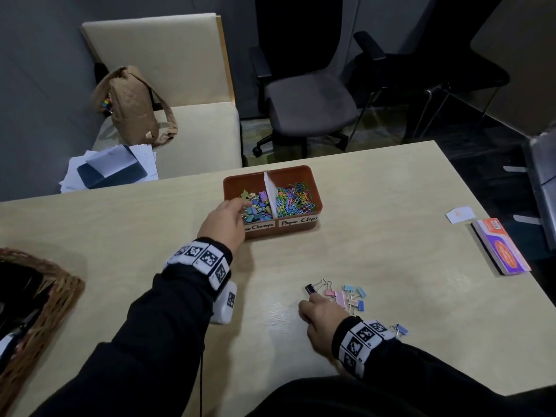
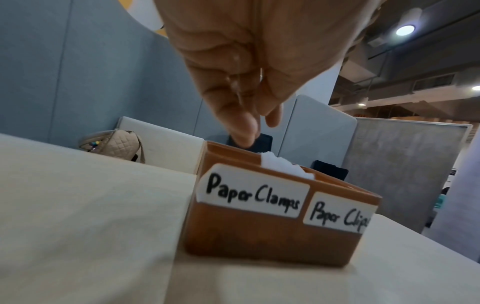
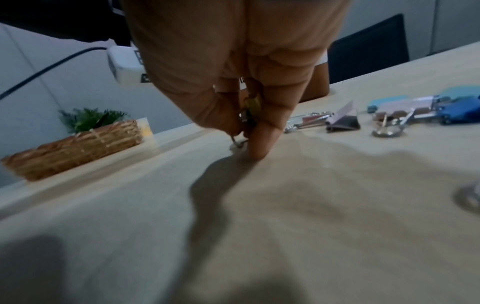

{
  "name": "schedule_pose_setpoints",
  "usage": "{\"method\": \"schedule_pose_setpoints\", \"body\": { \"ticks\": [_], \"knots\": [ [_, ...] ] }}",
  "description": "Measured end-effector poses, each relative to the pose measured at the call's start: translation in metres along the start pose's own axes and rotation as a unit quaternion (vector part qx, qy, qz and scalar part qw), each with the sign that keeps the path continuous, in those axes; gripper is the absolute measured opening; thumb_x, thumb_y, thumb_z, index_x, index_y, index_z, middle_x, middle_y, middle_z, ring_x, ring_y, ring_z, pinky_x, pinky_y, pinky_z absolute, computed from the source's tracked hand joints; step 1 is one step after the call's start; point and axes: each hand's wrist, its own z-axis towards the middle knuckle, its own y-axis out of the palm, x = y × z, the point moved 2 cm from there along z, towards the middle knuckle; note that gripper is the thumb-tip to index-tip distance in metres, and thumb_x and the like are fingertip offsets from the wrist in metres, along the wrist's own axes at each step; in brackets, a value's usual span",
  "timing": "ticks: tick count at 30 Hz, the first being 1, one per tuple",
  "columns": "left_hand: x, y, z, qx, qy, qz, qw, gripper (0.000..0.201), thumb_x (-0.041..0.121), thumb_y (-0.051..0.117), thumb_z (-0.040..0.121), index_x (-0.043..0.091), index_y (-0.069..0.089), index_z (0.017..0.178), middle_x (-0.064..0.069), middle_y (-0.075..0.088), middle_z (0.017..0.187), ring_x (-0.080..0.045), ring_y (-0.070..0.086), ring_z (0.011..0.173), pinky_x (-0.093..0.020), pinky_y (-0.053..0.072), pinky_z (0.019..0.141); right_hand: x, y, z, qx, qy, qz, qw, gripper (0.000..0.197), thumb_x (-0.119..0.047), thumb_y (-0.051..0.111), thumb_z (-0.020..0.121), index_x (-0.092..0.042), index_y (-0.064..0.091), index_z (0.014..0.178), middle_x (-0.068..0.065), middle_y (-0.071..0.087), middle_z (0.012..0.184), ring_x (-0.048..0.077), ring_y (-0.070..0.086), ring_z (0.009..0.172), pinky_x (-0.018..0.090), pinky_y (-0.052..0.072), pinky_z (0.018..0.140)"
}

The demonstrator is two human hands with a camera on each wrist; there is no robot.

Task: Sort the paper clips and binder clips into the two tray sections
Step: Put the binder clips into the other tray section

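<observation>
Picking up now: right hand (image 1: 319, 319) pinching a small binder clip (image 3: 250, 111) at the table (image 1: 391, 236), wire loop pointing down, long way up-and-down. Next, probably a lift to the tray (image 1: 272, 173). Farther off, left hand (image 1: 224, 221) over "Paper Clamps" side, fingers loose, holding nothing seen.

Tray (image 2: 272, 242) labels read "Paper Clamps"; seemingly "Paper Clips", partly cut off.

A pale wooden tabletop (image 1: 391, 206) fills the lower frame, with a cream bench (image 1: 192, 127) upper left and a dark office chair (image 1: 307, 106) at top centre.
</observation>
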Motion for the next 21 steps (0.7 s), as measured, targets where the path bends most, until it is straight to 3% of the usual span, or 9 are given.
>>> {"method": "schedule_pose_setpoints", "body": {
  "ticks": [3, 5, 9, 11, 15, 18, 21],
  "knots": [
    [-0.016, 0.013, -0.027, -0.014, -0.011, 0.006, 1.000, 0.028, 0.013, 0.048, 0.095, 0.022, 0.060, 0.118, 0.001, 0.057, 0.109, -0.015, 0.058, 0.083, -0.027, 0.047, 0.078, -0.005, -0.002, 0.004, -0.025, -0.007, -0.028, 0.999, 0.017, -0.002, 0.041, 0.086, -0.007, 0.054, 0.096, 0.008, 0.046, 0.104, 0.027, 0.052, 0.090, 0.030, 0.044, 0.075],
    [-0.030, 0.028, -0.047, -0.050, -0.039, 0.008, 0.998, 0.021, 0.016, 0.051, 0.094, 0.025, 0.062, 0.109, 0.006, 0.055, 0.100, -0.010, 0.055, 0.076, -0.024, 0.045, 0.075, -0.011, -0.012, 0.010, -0.009, 0.005, -0.002, 1.000, 0.018, -0.003, 0.042, 0.086, -0.008, 0.058, 0.091, 0.004, 0.047, 0.099, 0.026, 0.054, 0.088, 0.030, 0.048, 0.078],
    [-0.050, 0.052, -0.079, -0.125, -0.083, 0.013, 0.989, 0.012, 0.021, 0.055, 0.092, 0.028, 0.064, 0.091, 0.008, 0.057, 0.094, -0.015, 0.058, 0.084, -0.026, 0.046, 0.081, -0.032, -0.065, 0.039, 0.078, 0.038, 0.078, 0.993, 0.015, -0.008, 0.052, 0.083, -0.010, 0.067, 0.083, 0.006, 0.061, 0.095, 0.025, 0.059, 0.089, 0.021, 0.040, 0.073],
    [-0.051, 0.060, -0.090, -0.162, -0.081, 0.031, 0.983, 0.013, 0.023, 0.054, 0.092, 0.027, 0.066, 0.092, 0.004, 0.059, 0.097, -0.017, 0.060, 0.087, -0.028, 0.048, 0.083, -0.051, -0.100, 0.056, 0.133, 0.029, 0.107, 0.985, 0.014, -0.009, 0.055, 0.084, -0.011, 0.069, 0.084, 0.007, 0.065, 0.096, 0.025, 0.060, 0.091, 0.018, 0.037, 0.072],
    [-0.048, 0.068, -0.099, -0.183, -0.084, 0.050, 0.978, 0.014, 0.025, 0.052, 0.090, 0.028, 0.065, 0.095, 0.004, 0.059, 0.098, -0.018, 0.061, 0.091, -0.026, 0.047, 0.081, -0.077, -0.155, 0.088, 0.186, 0.022, 0.184, 0.965, 0.018, -0.009, 0.056, 0.092, -0.013, 0.066, 0.106, 0.005, 0.064, 0.111, 0.020, 0.060, 0.095, 0.024, 0.049, 0.078],
    [-0.041, 0.074, -0.099, -0.212, -0.075, 0.055, 0.973, 0.015, 0.024, 0.051, 0.091, 0.026, 0.065, 0.098, 0.005, 0.059, 0.101, -0.016, 0.060, 0.094, -0.023, 0.044, 0.082, -0.076, -0.172, 0.101, 0.199, -0.003, 0.248, 0.948, 0.049, -0.003, 0.060, 0.088, -0.027, 0.053, 0.129, -0.004, 0.058, 0.126, 0.012, 0.060, 0.095, 0.014, 0.048, 0.069],
    [-0.033, 0.080, -0.102, -0.205, -0.067, 0.045, 0.975, 0.015, 0.024, 0.050, 0.090, 0.026, 0.065, 0.094, 0.006, 0.060, 0.099, -0.015, 0.060, 0.090, -0.028, 0.049, 0.083, -0.056, -0.163, 0.093, 0.206, -0.012, 0.338, 0.918, 0.061, 0.008, 0.055, 0.086, -0.032, 0.050, 0.132, -0.007, 0.057, 0.125, 0.009, 0.062, 0.101, 0.018, 0.054, 0.073]
  ]
}}
